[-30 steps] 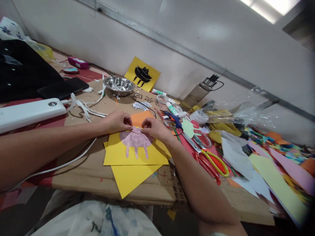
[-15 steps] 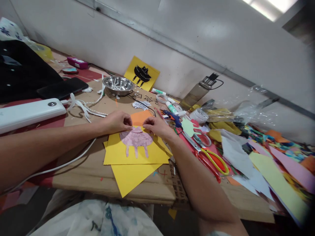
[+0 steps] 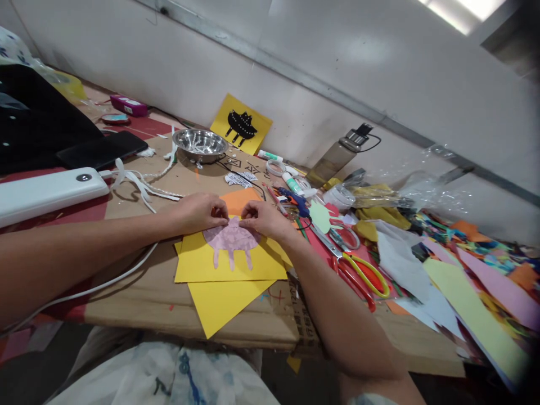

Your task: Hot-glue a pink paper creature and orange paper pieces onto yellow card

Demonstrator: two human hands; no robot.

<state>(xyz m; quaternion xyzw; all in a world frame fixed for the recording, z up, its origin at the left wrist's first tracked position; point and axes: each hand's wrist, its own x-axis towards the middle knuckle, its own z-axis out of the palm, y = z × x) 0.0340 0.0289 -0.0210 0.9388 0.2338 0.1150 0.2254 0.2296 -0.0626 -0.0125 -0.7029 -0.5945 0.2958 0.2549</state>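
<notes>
Now the fingers of the right hand (image 3: 266, 219) sit closer to those of the left hand (image 3: 201, 214) than in the previous frame, both pairs pinched narrow on the upper edge of the pink cutout (image 3: 232, 242). Beneath the cutout, the yellow card (image 3: 189, 267) lies much as before. Beyond the cutout are the orange sheet (image 3: 239, 198) and, farther left, the metal bowl (image 3: 200, 147); right of it lie the scissors (image 3: 366, 275).
</notes>
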